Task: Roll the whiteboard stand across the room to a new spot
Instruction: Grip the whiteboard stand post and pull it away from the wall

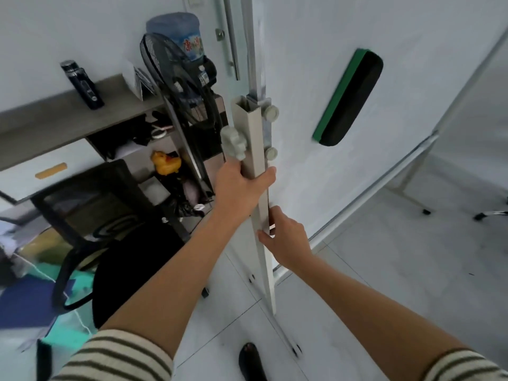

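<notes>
While the left grip wraps the whiteboard stand post, the right grip clasps it just below — both closed.

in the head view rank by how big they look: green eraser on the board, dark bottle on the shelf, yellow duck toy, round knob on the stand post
1. green eraser
2. dark bottle
3. yellow duck toy
4. round knob

Apparent size only; they sit at different depths from the camera.

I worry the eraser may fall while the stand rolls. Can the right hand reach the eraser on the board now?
Probably yes. The right hand grips the stand post, and the green eraser sits up and to its right on the board with nothing between, but the hand must first let go.
</notes>
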Demonstrator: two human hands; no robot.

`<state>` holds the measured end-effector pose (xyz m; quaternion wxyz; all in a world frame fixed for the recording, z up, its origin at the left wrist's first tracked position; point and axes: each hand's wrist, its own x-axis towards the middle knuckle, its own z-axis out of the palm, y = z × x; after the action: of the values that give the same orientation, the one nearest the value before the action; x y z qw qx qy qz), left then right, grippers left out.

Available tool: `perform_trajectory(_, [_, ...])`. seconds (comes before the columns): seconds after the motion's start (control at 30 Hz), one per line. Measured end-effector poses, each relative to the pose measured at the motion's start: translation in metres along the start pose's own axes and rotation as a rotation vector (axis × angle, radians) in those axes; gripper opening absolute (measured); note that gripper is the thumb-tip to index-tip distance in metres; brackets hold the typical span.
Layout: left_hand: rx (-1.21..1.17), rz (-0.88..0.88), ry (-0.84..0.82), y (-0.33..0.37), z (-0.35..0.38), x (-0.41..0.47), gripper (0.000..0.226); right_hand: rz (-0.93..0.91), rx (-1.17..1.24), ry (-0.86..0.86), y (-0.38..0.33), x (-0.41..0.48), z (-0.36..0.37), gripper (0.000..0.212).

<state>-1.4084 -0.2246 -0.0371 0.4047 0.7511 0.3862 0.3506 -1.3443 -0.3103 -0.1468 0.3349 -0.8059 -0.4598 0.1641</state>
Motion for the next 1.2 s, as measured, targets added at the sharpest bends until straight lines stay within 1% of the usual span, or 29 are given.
perform_trajectory(0.07, [-0.004, -0.013, -0.004, 0.006, -0.002, -0.029, 0.037, 0.006, -0.007, -0.011, 0.003, -0.029, -0.002, 0.029])
perform_trajectory(0.17, [-0.02, -0.013, -0.006, 0.015, -0.007, -0.066, 0.032, 0.004, -0.015, -0.002, 0.004, -0.065, -0.003, 0.031])
perform_trajectory(0.3, [-0.021, 0.0, -0.019, 0.02, -0.019, -0.111, 0.031, 0.021, -0.006, 0.005, 0.0, -0.111, 0.0, 0.035])
perform_trajectory(0.5, [0.006, 0.038, -0.012, 0.01, -0.048, -0.175, 0.041, 0.016, 0.028, -0.004, -0.016, -0.183, 0.015, 0.037])
perform_trajectory(0.6, [0.036, 0.089, 0.022, 0.008, -0.067, -0.211, 0.036, 0.016, 0.03, 0.0, -0.03, -0.219, 0.025, 0.037])
perform_trajectory(0.67, [0.046, 0.091, 0.048, 0.008, -0.079, -0.234, 0.034, 0.014, 0.038, -0.011, -0.038, -0.242, 0.03, 0.038])
perform_trajectory(0.8, [0.078, 0.066, 0.064, 0.008, -0.101, -0.276, 0.038, 0.009, 0.066, -0.049, -0.052, -0.284, 0.037, 0.038])
perform_trajectory(0.93, [0.067, 0.003, 0.087, 0.008, -0.118, -0.309, 0.034, -0.017, 0.097, -0.078, -0.061, -0.314, 0.044, 0.038])
perform_trajectory(1.0, [0.059, -0.014, 0.112, 0.012, -0.123, -0.325, 0.038, -0.026, 0.127, -0.115, -0.062, -0.325, 0.043, 0.038])
perform_trajectory(1.07, [0.052, -0.025, 0.135, 0.017, -0.124, -0.339, 0.042, -0.016, 0.132, -0.155, -0.057, -0.336, 0.039, 0.037])
perform_trajectory(1.17, [0.062, -0.067, 0.148, 0.024, -0.122, -0.356, 0.036, 0.032, 0.133, -0.18, -0.031, -0.359, 0.024, 0.035])
perform_trajectory(1.2, [0.07, -0.088, 0.15, 0.022, -0.12, -0.363, 0.037, 0.054, 0.141, -0.178, -0.016, -0.37, 0.016, 0.034])
